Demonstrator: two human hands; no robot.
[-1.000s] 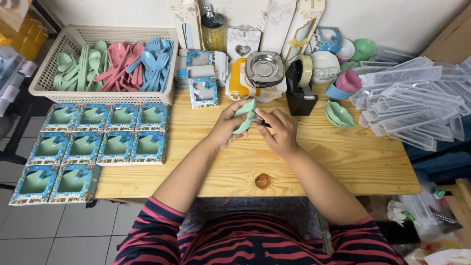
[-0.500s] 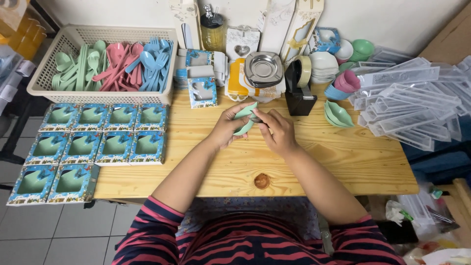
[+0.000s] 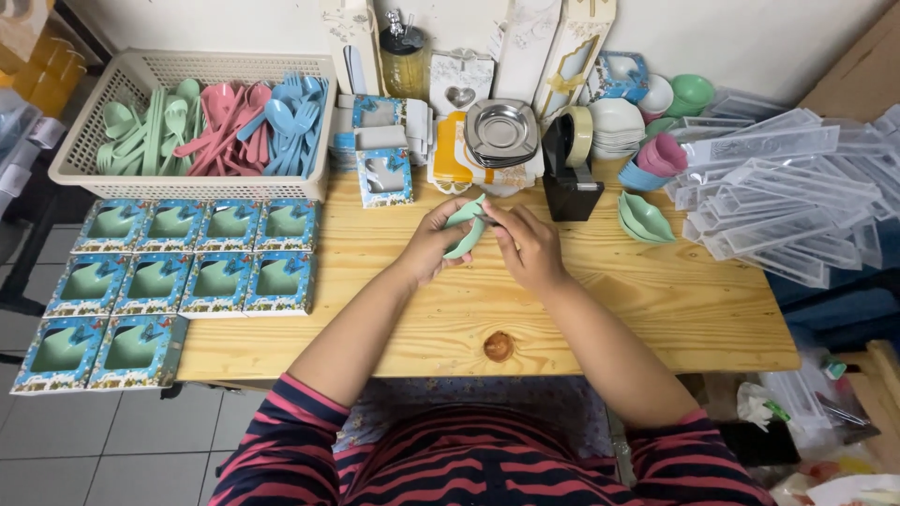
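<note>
The tabletop [image 3: 656, 309] is pale, matt pine wood with a dark knot. Behind it, the basket [image 3: 75, 159] is cream plastic; its spoons [image 3: 234, 117] look smooth, matt plastic. The dishes [image 3: 502, 131] are shiny metal, the sleeves [image 3: 778, 187] clear glossy plastic.

Blue windowed boxes [image 3: 178, 281] in rows, table left; clear sleeves [image 3: 778, 197] heaped right.

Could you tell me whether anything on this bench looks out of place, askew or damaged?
Nothing looks damaged or spilled. The only untidy spot is the heap of clear plastic sleeves at the right, lying criss-crossed and jutting past the table edge. Both hands, left hand and right hand, hold a green leaf-shaped dish normally.
</note>
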